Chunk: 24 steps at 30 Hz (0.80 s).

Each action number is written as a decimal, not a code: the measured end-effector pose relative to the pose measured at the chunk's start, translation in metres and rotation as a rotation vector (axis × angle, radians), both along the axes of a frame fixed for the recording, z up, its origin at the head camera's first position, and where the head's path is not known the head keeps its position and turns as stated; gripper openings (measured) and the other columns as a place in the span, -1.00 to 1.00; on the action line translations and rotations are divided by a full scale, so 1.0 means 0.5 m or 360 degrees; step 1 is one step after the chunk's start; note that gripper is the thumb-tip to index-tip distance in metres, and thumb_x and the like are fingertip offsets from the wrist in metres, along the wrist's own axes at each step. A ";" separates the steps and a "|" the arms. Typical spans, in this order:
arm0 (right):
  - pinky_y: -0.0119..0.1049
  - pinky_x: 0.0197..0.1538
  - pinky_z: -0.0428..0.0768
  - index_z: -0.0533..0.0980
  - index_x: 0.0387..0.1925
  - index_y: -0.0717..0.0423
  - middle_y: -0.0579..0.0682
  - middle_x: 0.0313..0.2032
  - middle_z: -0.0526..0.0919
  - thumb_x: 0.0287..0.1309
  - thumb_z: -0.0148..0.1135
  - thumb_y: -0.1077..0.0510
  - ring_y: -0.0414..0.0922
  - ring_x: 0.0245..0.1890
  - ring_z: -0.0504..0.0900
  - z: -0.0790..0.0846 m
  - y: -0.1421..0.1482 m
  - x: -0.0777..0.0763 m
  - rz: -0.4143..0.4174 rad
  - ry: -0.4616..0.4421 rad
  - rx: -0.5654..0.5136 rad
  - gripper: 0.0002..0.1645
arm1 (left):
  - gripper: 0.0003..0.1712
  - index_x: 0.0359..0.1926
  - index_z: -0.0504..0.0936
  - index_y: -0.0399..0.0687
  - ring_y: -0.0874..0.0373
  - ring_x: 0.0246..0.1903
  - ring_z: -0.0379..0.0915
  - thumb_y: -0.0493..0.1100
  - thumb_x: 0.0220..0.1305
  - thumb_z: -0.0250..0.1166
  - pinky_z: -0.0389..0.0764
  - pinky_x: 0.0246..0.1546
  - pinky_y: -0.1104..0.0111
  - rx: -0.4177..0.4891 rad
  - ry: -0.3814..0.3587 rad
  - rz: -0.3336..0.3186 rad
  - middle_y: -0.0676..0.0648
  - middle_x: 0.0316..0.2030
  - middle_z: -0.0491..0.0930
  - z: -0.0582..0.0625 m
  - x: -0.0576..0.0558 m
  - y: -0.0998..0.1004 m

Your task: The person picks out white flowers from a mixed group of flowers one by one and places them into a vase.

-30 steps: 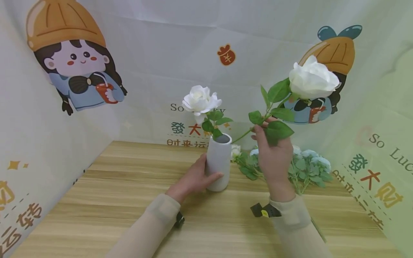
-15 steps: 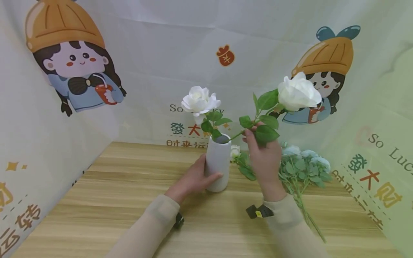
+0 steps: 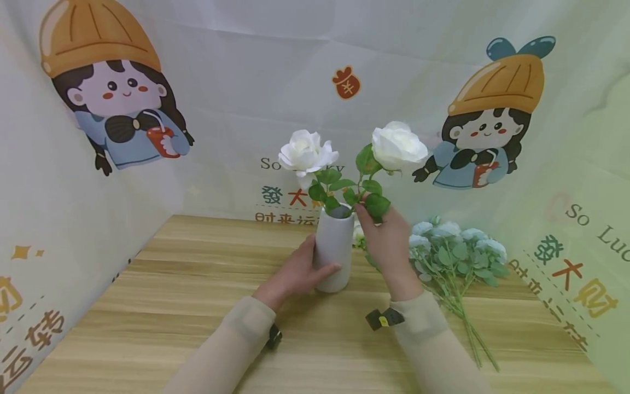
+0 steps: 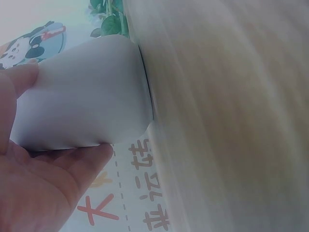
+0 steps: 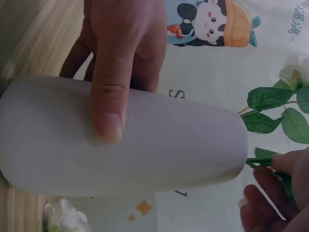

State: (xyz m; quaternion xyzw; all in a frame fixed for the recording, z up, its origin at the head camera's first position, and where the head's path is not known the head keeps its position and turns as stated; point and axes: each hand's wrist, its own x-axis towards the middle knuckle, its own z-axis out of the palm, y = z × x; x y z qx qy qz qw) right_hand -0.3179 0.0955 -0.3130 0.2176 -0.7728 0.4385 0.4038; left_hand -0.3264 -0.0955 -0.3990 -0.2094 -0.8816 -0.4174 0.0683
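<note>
A white vase [image 3: 334, 254] stands upright on the wooden table, and my left hand [image 3: 297, 268] grips its lower side. In the left wrist view, thumb and fingers wrap the smooth vase wall [image 4: 89, 94]. One white rose [image 3: 306, 152] with green leaves stands in the vase, leaning left. My right hand [image 3: 391, 238] pinches the stem of a second white rose [image 3: 398, 146] just below its leaves, at the vase's rim. In the right wrist view, the green stem [image 5: 258, 161] enters the mouth beside my fingertips; its lower part is hidden inside.
A bunch of pale blue flowers [image 3: 455, 249] lies on the table to the right, long stems pointing toward me. Behind the vase, partly hidden by my right hand, lies another white flower [image 3: 359, 236]. A printed cloth [image 3: 236, 109] encloses the table at the back and sides.
My right hand has moved left and slightly down with the second rose, bringing its stem into the vase's mouth and its bloom nearer the first. My left hand and the vase have stayed put.
</note>
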 end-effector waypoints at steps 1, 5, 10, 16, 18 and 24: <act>0.00 -0.13 0.66 0.65 -0.12 0.20 0.09 -0.22 0.72 0.29 0.34 0.13 -0.06 -0.17 0.64 0.000 -0.001 -0.001 -0.0029 -0.0053 0.0037 -0.77 | -0.05 0.39 0.12 -0.27 0.02 0.08 0.38 0.15 0.25 0.39 0.49 0.12 0.05 0.0000 -0.0001 0.0001 -0.23 0.16 0.40 0.000 0.000 0.000; 0.03 -0.09 0.62 0.65 -0.08 0.15 0.08 -0.14 0.66 0.32 0.31 0.07 -0.03 -0.10 0.59 -0.001 -0.005 -0.004 -0.0022 -0.0189 0.0102 -0.74 | -0.04 0.39 0.11 -0.28 0.01 0.08 0.38 0.15 0.26 0.39 0.49 0.12 0.05 -0.0001 -0.0014 0.0002 -0.24 0.16 0.40 0.000 -0.001 0.001; -0.01 -0.10 0.63 0.64 -0.08 0.13 0.06 -0.13 0.65 0.33 0.30 0.04 -0.06 -0.10 0.58 -0.004 -0.007 -0.006 -0.0016 -0.0254 0.0066 -0.73 | -0.05 0.40 0.11 -0.27 0.02 0.07 0.39 0.14 0.26 0.39 0.50 0.11 0.05 0.0002 -0.0023 0.0003 -0.23 0.16 0.40 -0.001 -0.002 0.001; -0.03 -0.12 0.65 0.41 0.13 0.10 0.07 -0.07 0.65 0.32 0.30 -0.01 -0.13 -0.12 0.60 -0.007 -0.005 -0.005 0.0154 -0.0447 -0.0138 -0.53 | -0.03 0.42 0.09 -0.25 0.03 0.08 0.39 0.16 0.27 0.38 0.50 0.11 0.07 -0.0007 -0.0036 0.0015 -0.22 0.17 0.40 -0.004 -0.002 0.001; -0.08 -0.17 0.64 0.37 0.12 0.07 0.07 -0.13 0.66 0.31 0.31 -0.02 -0.13 -0.19 0.62 -0.006 -0.004 -0.005 0.0242 -0.0502 -0.0235 -0.52 | -0.02 0.43 0.08 -0.23 0.04 0.09 0.39 0.18 0.27 0.37 0.50 0.12 0.07 -0.0010 -0.0050 0.0020 -0.20 0.18 0.39 -0.004 -0.002 0.001; -0.26 -0.34 0.66 0.43 -0.01 0.10 0.20 -0.30 0.68 0.28 0.36 0.03 0.06 -0.37 0.65 0.003 -0.009 -0.002 0.0483 -0.0639 -0.0488 -0.61 | -0.02 0.42 0.08 -0.24 0.02 0.09 0.38 0.17 0.26 0.37 0.49 0.12 0.04 0.0008 -0.0036 0.0006 -0.21 0.18 0.39 -0.003 -0.002 0.000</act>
